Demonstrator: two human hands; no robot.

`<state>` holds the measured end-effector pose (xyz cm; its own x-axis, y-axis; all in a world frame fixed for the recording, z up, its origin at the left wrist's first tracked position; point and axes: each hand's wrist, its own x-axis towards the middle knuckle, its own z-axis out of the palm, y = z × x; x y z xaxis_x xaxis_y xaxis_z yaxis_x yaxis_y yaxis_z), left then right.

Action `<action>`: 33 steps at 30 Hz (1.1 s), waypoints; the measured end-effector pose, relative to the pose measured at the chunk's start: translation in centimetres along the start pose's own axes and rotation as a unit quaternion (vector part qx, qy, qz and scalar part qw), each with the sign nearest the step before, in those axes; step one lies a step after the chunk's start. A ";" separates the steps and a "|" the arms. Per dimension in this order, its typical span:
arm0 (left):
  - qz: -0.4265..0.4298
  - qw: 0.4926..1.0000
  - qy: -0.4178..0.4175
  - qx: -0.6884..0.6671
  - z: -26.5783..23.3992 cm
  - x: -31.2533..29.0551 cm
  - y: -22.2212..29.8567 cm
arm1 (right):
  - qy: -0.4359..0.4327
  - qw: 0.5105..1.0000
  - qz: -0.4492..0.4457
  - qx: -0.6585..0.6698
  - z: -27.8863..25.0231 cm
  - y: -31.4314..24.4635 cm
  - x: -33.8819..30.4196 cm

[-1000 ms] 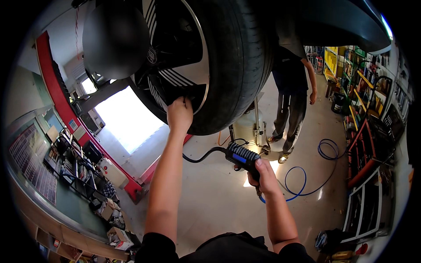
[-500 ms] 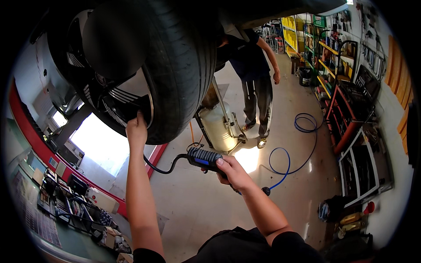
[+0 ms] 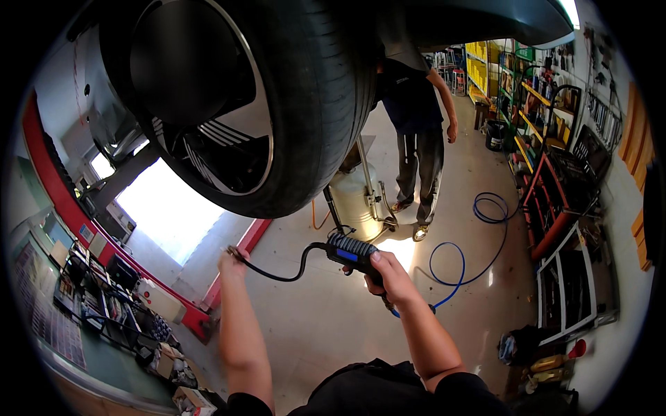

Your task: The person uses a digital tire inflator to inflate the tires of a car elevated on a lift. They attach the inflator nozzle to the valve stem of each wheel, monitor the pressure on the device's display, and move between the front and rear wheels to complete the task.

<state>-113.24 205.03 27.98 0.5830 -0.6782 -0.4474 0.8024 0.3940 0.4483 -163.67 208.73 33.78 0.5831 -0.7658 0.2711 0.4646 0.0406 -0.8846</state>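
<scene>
My right hand (image 3: pixel 394 279) grips a tire inflator (image 3: pixel 348 252), a black handheld gun with a ribbed top and a blue panel. From its front a short black hose (image 3: pixel 295 276) curves over to my left hand (image 3: pixel 232 263). Those fingers are closed around the hose's end fitting (image 3: pixel 237 254), clear of the wheel and below it. Above hangs a car wheel, its black tire (image 3: pixel 312 104) facing me and its dark and silver rim (image 3: pixel 239 142) to the left. A blue air line (image 3: pixel 454 291) runs from the inflator's lower end.
Behind the tire a person (image 3: pixel 417 132) in dark clothes stands beside a pale wheeled tank (image 3: pixel 357 208). Blue hose loops (image 3: pixel 491 208) lie on the floor at right, near a red tool cart (image 3: pixel 548 201). A cluttered bench (image 3: pixel 114 298) stands at lower left, by a red lift beam (image 3: pixel 239 256).
My left hand has come down off the rim with the hose end in it. My right hand still holds the inflator, now slightly farther right in view.
</scene>
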 end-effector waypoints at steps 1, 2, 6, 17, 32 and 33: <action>-0.017 0.999 -0.029 0.012 -3.4 1.5 -1.4 | 0.013 1.000 0.000 0.003 -0.2 0.2 -0.2; -0.048 0.998 0.004 -0.030 -5.4 2.2 -2.8 | 0.023 1.000 0.000 0.007 -0.3 0.4 -0.2; -0.105 0.969 0.016 -0.224 -13.4 5.5 -3.9 | 0.007 1.000 0.024 0.017 -0.1 1.9 0.0; 0.398 0.729 -0.217 0.512 8.0 -16.3 -7.5 | 0.045 0.995 -0.030 0.086 -1.4 2.4 -2.5; 0.616 0.263 -0.252 0.699 20.2 -21.4 -1.9 | 0.040 0.996 -0.016 0.084 5.3 0.1 1.3; 0.616 0.247 -0.251 0.705 20.3 -21.5 -1.8 | 0.065 0.996 -0.016 0.061 5.9 -0.3 1.4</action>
<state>-129.81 206.27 52.53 -0.0996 -0.7136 0.6935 -0.9920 0.1256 -0.0132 -159.05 211.40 36.63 0.4797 -0.8440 0.2397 0.5638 0.0872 -0.8213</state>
